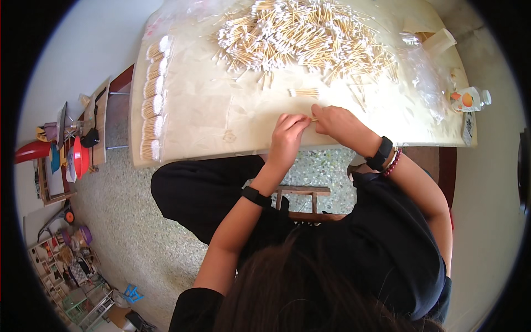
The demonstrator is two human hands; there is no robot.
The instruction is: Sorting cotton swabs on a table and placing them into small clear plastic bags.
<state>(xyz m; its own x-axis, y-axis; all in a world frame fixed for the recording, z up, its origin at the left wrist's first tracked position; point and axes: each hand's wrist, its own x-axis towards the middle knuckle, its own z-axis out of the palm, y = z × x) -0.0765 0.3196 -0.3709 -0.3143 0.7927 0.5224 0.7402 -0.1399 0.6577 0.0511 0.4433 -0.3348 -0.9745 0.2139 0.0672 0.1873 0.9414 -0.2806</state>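
Observation:
Near the table's front edge my two hands meet over a few cotton swabs (313,119), mostly hidden by the fingers. My left hand (289,135) is closed, its fingertips pinching one end of them. From the other side my right hand (338,123) curls round the other end, thumb and forefinger together. Just beyond the hands lies a small neat row of cotton swabs (304,92), side by side on the table. Farther back spreads a large loose pile of cotton swabs (298,39). Along the table's left edge stand several bundles of swabs (153,105) in a line.
The cream-covered table (221,122) fills the upper view. Clear plastic bags (423,72) lie at its right, with a bottle (469,100) on its side near the right edge. A few stray swabs (362,91) lie right of the neat row. A wooden stool (304,191) shows below.

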